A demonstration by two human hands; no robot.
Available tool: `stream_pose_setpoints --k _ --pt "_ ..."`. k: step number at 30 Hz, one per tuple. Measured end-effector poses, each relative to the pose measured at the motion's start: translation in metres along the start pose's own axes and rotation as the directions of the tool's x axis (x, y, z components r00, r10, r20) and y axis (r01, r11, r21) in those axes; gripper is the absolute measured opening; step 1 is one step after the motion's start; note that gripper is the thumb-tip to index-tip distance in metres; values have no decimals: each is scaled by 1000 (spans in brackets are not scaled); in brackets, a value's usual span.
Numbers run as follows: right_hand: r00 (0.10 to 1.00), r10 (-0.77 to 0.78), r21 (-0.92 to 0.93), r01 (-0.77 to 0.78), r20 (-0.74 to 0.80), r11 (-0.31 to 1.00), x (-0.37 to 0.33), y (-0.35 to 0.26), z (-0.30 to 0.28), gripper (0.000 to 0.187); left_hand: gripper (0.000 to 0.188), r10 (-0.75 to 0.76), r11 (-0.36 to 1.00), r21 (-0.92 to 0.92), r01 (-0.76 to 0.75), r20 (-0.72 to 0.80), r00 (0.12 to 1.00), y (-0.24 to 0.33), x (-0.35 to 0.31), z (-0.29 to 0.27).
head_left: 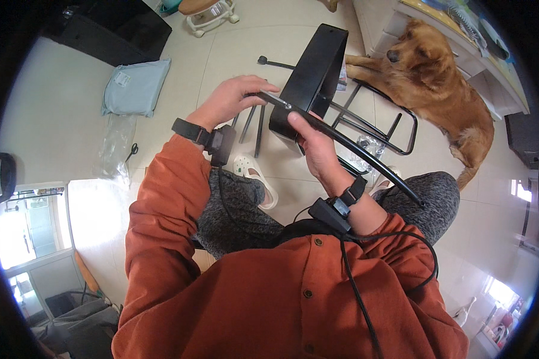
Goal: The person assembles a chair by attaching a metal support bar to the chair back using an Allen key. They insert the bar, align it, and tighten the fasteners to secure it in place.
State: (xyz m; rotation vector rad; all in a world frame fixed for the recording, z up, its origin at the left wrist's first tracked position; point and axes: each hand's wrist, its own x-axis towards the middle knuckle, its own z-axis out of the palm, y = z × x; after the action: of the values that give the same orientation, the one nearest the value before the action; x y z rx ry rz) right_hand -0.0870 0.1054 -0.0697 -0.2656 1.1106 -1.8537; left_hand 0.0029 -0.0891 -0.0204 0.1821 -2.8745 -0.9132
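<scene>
A long, curved black metal tube [365, 154] slants across in front of me, its free end reaching over my right thigh. My left hand [236, 100] has its fingers closed around the tube's upper left end. That stretch looks silvery, and a small shiny fitting, maybe a screw, shows just beyond it. Around the middle, my right hand [318, 145] grips the tube, thumb along its upper side. Right behind both hands, a black box-shaped panel frame [310, 75] stands on the floor, partly covered by the tube and my right hand.
Black tubular frames [377, 128] and a clear bag of small parts [368, 149] lie to the right. A golden dog [440, 90] lies beside them. On the left are scissors [132, 151], clear plastic wrap [115, 146] and a grey package [136, 88]. Cables hang from both wrists.
</scene>
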Motion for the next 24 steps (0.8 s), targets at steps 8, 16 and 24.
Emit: stream_pose_setpoints --k 8,16,24 --pt "991 47 105 -34 -125 994 -4 -4 9 23 36 176 963 251 -100 -301 937 42 -8 -13" --pt "993 26 97 -15 -118 995 -6 -7 13 24 17 273 887 433 -159 -214 938 70 -6 3" --pt "994 -25 115 37 -103 993 2 5 9 28 20 31 910 399 115 -341 940 83 -1 1"
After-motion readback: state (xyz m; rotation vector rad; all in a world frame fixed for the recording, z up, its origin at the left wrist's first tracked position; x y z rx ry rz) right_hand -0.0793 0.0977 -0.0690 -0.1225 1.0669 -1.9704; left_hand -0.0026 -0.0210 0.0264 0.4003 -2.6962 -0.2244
